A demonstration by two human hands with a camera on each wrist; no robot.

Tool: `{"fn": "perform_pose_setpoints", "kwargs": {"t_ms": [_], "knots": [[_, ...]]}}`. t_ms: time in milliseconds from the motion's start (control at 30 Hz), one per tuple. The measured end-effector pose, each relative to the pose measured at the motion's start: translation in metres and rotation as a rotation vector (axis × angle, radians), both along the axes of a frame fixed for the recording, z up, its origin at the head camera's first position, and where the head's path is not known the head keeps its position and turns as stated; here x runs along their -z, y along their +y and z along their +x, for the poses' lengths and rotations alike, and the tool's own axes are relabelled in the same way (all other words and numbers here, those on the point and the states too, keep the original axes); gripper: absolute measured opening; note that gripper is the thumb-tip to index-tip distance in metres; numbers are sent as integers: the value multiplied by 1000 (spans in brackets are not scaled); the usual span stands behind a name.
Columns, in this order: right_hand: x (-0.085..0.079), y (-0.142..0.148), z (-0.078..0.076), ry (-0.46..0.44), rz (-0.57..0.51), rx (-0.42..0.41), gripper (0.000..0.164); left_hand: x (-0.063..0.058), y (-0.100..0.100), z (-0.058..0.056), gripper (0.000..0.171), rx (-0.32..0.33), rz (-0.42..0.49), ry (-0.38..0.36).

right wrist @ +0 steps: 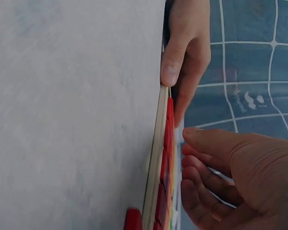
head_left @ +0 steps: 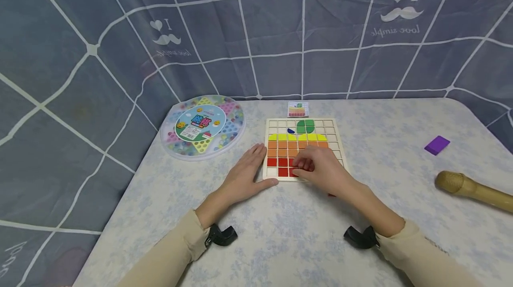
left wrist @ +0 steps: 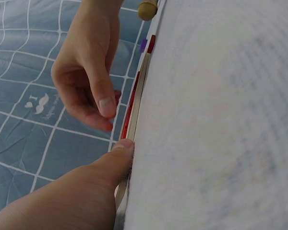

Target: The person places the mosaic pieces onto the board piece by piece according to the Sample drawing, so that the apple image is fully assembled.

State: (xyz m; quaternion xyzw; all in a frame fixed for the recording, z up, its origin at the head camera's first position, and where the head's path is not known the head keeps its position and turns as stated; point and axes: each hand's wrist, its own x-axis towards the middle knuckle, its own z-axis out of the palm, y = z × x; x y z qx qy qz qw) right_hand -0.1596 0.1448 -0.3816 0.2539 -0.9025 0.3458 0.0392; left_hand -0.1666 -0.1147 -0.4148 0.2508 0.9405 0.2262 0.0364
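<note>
A square wooden grid board [head_left: 283, 123] lies on the table, with rows of red, orange and yellow pieces, green pieces and one dark blue piece near the top. My left hand [head_left: 245, 175] rests along its left side, fingers extended, thumb at the near left corner. Above the red rows is my right hand [head_left: 325, 169], its fingers loosely bent. In the right wrist view a gap separates thumb from fingers [right wrist: 194, 165], and no piece shows between them. A loose red piece [head_left: 331, 195] sits just off the board's near edge, partly hidden by the right wrist.
Behind the board stands a small picture card [head_left: 298, 109]. A round clear case of colourful beads [head_left: 234, 142] is at the back left. On the right are a purple block [head_left: 437, 145] and a tan microphone-shaped object [head_left: 473, 189]. A blue gridded curtain [head_left: 272, 24] hangs behind the table.
</note>
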Motion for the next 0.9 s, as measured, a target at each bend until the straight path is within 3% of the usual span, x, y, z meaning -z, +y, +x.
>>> {"fn": "perform_pose_setpoints", "kwargs": {"t_ms": [267, 533, 900], "knots": [[2, 32, 25, -5, 37, 80, 18, 4, 1, -1, 101, 11, -4, 6], [3, 57, 46, 30, 81, 152, 24, 1, -1, 0, 101, 9, 0, 1], [2, 54, 53, -10, 216, 151, 23, 2, -2, -1, 100, 9, 6, 10]]}}
